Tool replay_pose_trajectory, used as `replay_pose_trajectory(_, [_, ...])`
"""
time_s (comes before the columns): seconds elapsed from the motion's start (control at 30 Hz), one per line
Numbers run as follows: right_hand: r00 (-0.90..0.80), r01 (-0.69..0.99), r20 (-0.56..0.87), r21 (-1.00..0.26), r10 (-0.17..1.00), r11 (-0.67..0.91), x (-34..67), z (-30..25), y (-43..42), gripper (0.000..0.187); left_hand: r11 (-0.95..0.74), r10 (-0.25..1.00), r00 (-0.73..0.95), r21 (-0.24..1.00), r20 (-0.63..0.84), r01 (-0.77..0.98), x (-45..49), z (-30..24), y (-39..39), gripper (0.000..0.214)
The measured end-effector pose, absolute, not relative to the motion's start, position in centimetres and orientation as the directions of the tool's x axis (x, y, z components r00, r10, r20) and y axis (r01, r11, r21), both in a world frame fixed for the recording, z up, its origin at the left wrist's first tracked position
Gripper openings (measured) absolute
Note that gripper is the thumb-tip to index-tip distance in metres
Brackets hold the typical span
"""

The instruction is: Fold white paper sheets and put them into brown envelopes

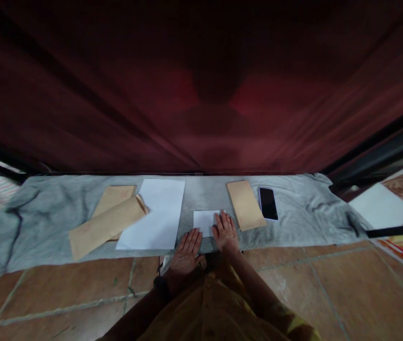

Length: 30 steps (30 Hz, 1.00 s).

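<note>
"On the cloth-covered counter [304, 208], toward its near edge, where the small white paper [203, 221] lies, what are the hands doing?"

"The right hand [227, 233] rests over its right part; the left hand [184, 251] sits at its near left corner. The fingers of both are stretched out flat, grasping nothing."

"How is that best done?"

"I'd press lightly and evenly, the left steadying that corner, so the paper neither creases nor skews."

"Which way does it point?"

"Neither end reads as a front. Its edges lie roughly square to the counter, and the long axis seems to run left to right, though the right hand covers part of that end."

"And farther out?"

"To the left, a large white sheet [160, 213] under a brown envelope [104, 228]; to the right, a tilted second envelope [246, 204] just beside a phone [268, 203]."
</note>
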State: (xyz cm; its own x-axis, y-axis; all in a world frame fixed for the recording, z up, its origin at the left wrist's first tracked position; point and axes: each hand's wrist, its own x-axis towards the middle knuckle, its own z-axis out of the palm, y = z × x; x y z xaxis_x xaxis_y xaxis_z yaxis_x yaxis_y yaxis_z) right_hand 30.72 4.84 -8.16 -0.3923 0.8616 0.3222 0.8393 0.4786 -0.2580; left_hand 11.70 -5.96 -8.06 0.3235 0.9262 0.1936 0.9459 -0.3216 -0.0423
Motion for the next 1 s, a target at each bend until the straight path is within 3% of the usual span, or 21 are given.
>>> replay_pose_trajectory(0.17, [-0.644,0.59,0.283,-0.407,0.71,0.697,28.9,-6.9,4.7,0.042,-0.314,0.944,0.317,-0.044,0.095,0.948,12.0,-8.7,-5.8,0.076])
replay_pose_trajectory(0.27, [-0.731,0.491,0.236,-0.469,0.64,0.734,27.2,-6.6,4.3,0.039,-0.338,0.94,0.339,-0.022,0.031,0.941,12.2,-9.1,-5.8,0.072])
replay_pose_trajectory(0.53, [-0.713,0.565,0.173,-0.433,0.679,0.703,25.4,-5.8,5.9,0.041,-0.308,0.951,0.308,0.017,0.029,0.951,12.6,-8.7,-5.8,0.071])
replay_pose_trajectory(0.83, [-0.657,0.64,0.177,-0.385,0.733,0.666,24.5,-6.3,5.9,0.047,-0.239,0.962,0.246,-0.068,0.116,0.969,13.6,-10.8,-6.1,0.058])
replay_pose_trajectory(1.0, [-0.686,0.613,0.199,-0.359,0.699,0.704,27.5,-6.7,3.4,0.047,-0.19,0.966,0.201,-0.082,0.163,0.978,13.9,-12.0,-6.5,0.073])
